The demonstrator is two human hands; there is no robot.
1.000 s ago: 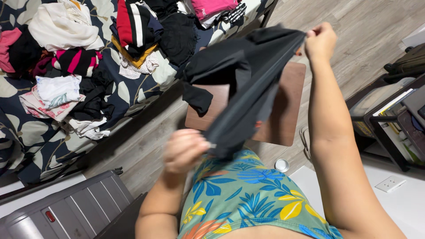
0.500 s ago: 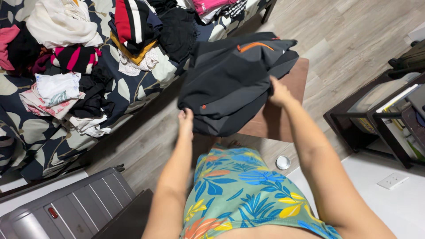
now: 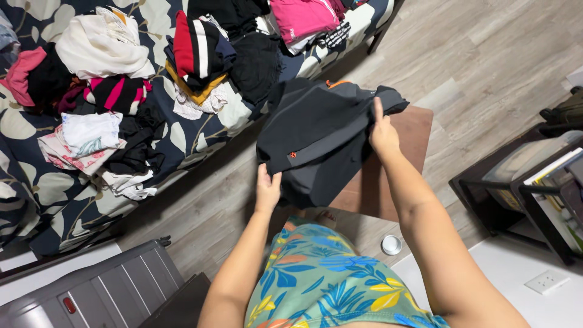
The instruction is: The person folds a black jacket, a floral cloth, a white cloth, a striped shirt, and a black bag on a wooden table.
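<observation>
The dark grey garment (image 3: 319, 130) lay folded over the near-left part of the small brown table (image 3: 395, 176), its bulk hanging past the table's left edge above the wood floor (image 3: 486, 54). It looked like smooth, matte cloth in two shades, nearly black on top and charcoal below, with a small orange dot near its lower left corner and a thin orange trim at its far edge. The left hand (image 3: 268, 189) was at the garment's near-left corner, fingers extended flat and pressed up against the hem; whether it pinched the cloth could not be told. The right hand (image 3: 383, 135) sat on the garment's right side over the table, index finger stretched forward along the cloth, the other fingers curled down onto a fold. Left of the table, the bed (image 3: 36, 206) with its leaf-print cover carried heaps of clothes (image 3: 194, 51). A small white round lid (image 3: 392, 245) lay on the floor just near of the table
</observation>
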